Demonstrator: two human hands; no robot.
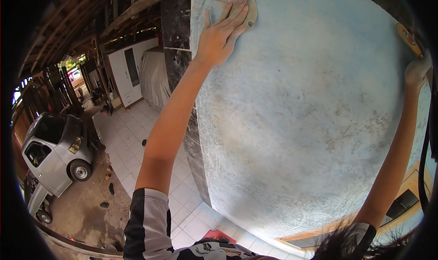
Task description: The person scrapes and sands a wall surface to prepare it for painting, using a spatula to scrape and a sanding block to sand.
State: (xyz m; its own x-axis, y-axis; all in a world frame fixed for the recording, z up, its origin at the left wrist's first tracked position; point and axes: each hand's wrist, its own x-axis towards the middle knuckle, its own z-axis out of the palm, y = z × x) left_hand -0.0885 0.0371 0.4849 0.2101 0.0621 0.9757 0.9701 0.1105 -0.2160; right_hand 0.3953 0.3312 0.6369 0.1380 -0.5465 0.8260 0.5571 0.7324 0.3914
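Dark strands of hair (337, 244) and a black-and-white short-sleeved shirt (150, 221) lie closest, along the bottom edge. Both bare arms reach up across a mottled pale-blue plastered wall (292, 91), with grey, rough patches.

The left hand (220, 37) is spread, fingers angled up and right, pressing a thin, flat, tan sheet (251, 17) against the wall's upper left. The sheet's long axis runs roughly sideways, dipping a little to the right; its narrow tip points left and its broader, rounded end points right.

The right hand (416, 70), by the wall's far right edge, is closed around the lower end of a tool with an orange-yellow handle (407, 37). The handle's long axis slants, its rounded end pointing up and left; the tool's other end cannot be made out.

A column of glossy black tiles (176, 27) borders the wall on the left. Beyond it, a pale tiled floor (130, 134) stretches back to a grey-draped bulky object (155, 77) and a white cabinet with a dark panel (126, 70). Off to the left, a silver van (57, 152) stands on brown ground beneath wooden roof beams (132, 11).
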